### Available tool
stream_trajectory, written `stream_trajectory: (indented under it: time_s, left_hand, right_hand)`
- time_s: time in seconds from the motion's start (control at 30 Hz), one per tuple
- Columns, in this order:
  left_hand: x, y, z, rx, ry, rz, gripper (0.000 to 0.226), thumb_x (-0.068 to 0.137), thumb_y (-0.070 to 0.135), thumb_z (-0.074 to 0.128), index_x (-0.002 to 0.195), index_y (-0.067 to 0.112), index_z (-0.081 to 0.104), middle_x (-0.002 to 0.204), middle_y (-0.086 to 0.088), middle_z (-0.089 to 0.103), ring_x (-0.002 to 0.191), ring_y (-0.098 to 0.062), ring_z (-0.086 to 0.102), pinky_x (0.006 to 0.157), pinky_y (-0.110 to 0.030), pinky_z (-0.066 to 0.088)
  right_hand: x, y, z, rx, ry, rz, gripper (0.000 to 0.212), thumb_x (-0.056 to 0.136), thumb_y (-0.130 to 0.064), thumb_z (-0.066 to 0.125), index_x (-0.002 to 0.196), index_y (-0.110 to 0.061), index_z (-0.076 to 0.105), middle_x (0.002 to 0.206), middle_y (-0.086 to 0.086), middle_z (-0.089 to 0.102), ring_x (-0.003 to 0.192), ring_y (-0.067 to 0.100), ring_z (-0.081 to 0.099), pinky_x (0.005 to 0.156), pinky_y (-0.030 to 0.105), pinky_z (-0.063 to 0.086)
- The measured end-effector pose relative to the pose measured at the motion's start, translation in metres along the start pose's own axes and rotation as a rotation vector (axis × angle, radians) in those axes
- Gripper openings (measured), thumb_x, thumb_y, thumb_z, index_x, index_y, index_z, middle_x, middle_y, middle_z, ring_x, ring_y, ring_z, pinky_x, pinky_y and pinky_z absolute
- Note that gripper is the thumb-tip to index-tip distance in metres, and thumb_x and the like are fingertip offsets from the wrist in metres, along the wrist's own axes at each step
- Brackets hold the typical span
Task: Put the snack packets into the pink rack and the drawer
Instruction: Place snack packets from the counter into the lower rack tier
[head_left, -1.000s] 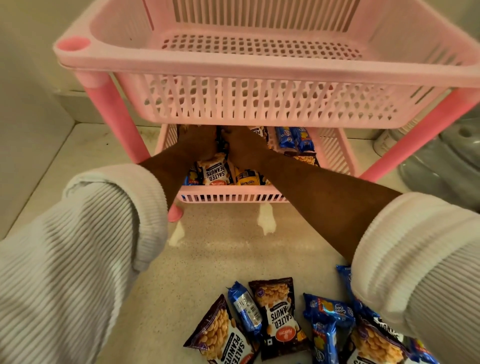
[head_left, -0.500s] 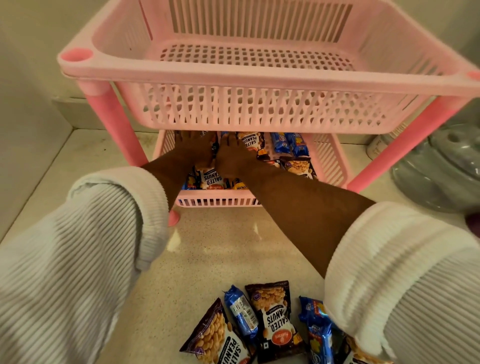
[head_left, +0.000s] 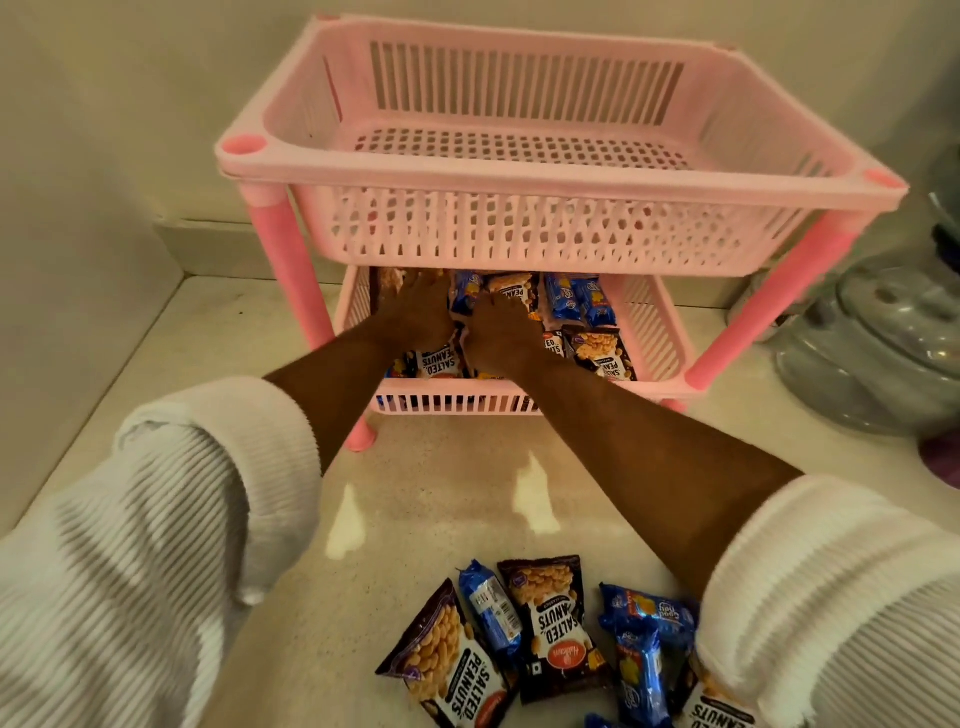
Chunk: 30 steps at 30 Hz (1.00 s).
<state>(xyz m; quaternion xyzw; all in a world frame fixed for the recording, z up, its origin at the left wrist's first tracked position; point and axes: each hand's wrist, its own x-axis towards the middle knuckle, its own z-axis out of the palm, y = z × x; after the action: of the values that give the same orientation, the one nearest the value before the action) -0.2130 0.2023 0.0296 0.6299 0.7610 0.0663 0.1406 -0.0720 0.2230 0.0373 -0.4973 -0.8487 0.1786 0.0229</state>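
A two-tier pink rack (head_left: 519, 179) stands on the counter against the wall. Its upper basket holds nothing. The lower basket (head_left: 447, 402) holds several snack packets: salted peanut bags (head_left: 602, 353) and blue biscuit packs (head_left: 579, 301). Both my hands reach into the lower basket. My left hand (head_left: 415, 309) lies with fingers spread flat on the packets at the back left. My right hand (head_left: 501, 332) rests beside it on the packets, fingers extended. A pile of loose packets (head_left: 556, 631) lies on the counter near me, between my sleeves.
A grey lidded pot (head_left: 878, 353) sits to the right of the rack. A wall closes the left side, and the pale counter (head_left: 431, 509) stretches between the rack and the loose pile.
My view has pulled back and up, so the whole rack shows. Both hands stay in the lower basket and have slid a little further back over the packets.
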Motion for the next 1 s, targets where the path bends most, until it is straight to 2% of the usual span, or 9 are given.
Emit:
stream_trajectory:
  time_s: [0.03,0.1,0.17,0.4,0.53,0.63,0.77,0.87,1.0]
  left_hand:
    - [-0.010,0.004,-0.003,-0.037,-0.004,0.014,0.080,0.088,0.017,0.058,0.156,0.017,0.016,0.165,-0.008,0.003,0.152,-0.032,-0.001,0.118,-0.060,0.016]
    - [-0.033,0.012,-0.008,-0.074,0.002,0.048,0.076,0.087,0.007,0.055,0.155,0.017,0.021,0.166,-0.007,0.003,0.152,-0.032,0.000,0.120,-0.057,0.018]
    - [-0.056,0.018,-0.009,-0.035,0.068,0.066,0.076,0.085,0.002,0.055,0.154,0.015,0.025,0.166,-0.006,0.003,0.153,-0.030,0.001,0.122,-0.051,0.018]
    - [-0.135,0.063,0.013,-0.064,0.226,0.200,0.054,0.086,0.000,0.054,0.139,0.010,0.050,0.156,-0.012,0.032,0.147,-0.032,0.026,0.120,-0.043,0.027]
    - [-0.170,0.085,0.042,-0.135,0.243,0.292,0.040,0.090,0.002,0.052,0.129,0.012,0.059,0.149,-0.009,0.042,0.142,-0.028,0.035,0.116,-0.043,0.033]
    - [-0.190,0.091,0.063,-0.176,0.205,0.313,0.031,0.095,0.012,0.051,0.124,0.017,0.061,0.141,-0.004,0.049,0.133,-0.023,0.043,0.110,-0.037,0.040]
    - [-0.216,0.099,0.086,-0.189,0.091,0.228,0.028,0.096,0.024,0.053,0.124,0.022,0.060,0.137,0.000,0.050,0.127,-0.019,0.048,0.106,-0.033,0.042]
    - [-0.236,0.105,0.102,-0.158,0.011,0.117,0.039,0.096,0.034,0.052,0.134,0.024,0.052,0.142,0.000,0.048,0.129,-0.022,0.049,0.107,-0.037,0.040]
    - [-0.264,0.113,0.121,-0.042,-0.016,-0.103,0.060,0.097,0.045,0.044,0.151,0.027,0.025,0.155,0.000,0.033,0.144,-0.025,0.029,0.120,-0.054,0.013]
  right_hand:
    - [-0.007,0.005,-0.003,0.002,0.049,-0.012,0.034,0.094,-0.026,0.056,0.124,-0.010,0.055,0.128,0.015,0.057,0.125,0.037,0.051,0.100,0.053,0.048]
    - [-0.023,0.016,-0.010,0.030,0.123,-0.009,0.013,0.089,-0.017,0.059,0.101,-0.011,0.061,0.101,0.009,0.062,0.103,0.030,0.061,0.083,0.043,0.054]
    - [-0.038,0.027,-0.017,0.043,0.166,0.000,0.021,0.086,-0.010,0.060,0.107,-0.012,0.063,0.104,0.007,0.064,0.099,0.026,0.060,0.078,0.039,0.052]
    - [-0.103,0.068,-0.024,0.058,0.402,-0.119,0.031,0.094,-0.016,0.053,0.120,-0.011,0.067,0.119,0.012,0.067,0.113,0.033,0.058,0.096,0.041,0.047]
    - [-0.144,0.083,-0.017,0.119,0.499,-0.134,0.024,0.089,-0.018,0.060,0.110,-0.012,0.071,0.112,0.009,0.070,0.107,0.030,0.061,0.093,0.040,0.047]
    - [-0.174,0.099,-0.002,0.180,0.545,-0.086,0.021,0.089,-0.018,0.064,0.108,-0.015,0.071,0.112,0.005,0.069,0.107,0.025,0.059,0.090,0.034,0.045]
    - [-0.209,0.123,0.015,0.210,0.459,-0.066,0.020,0.090,-0.022,0.063,0.108,-0.019,0.070,0.110,-0.001,0.067,0.106,0.021,0.060,0.088,0.035,0.050]
    - [-0.232,0.137,0.026,0.201,0.362,-0.091,0.018,0.093,-0.030,0.062,0.108,-0.025,0.069,0.111,-0.005,0.065,0.103,0.017,0.061,0.085,0.036,0.051]
    - [-0.260,0.146,0.043,0.226,0.181,-0.232,0.024,0.094,-0.034,0.061,0.117,-0.028,0.064,0.117,-0.007,0.061,0.107,0.013,0.059,0.089,0.035,0.050]
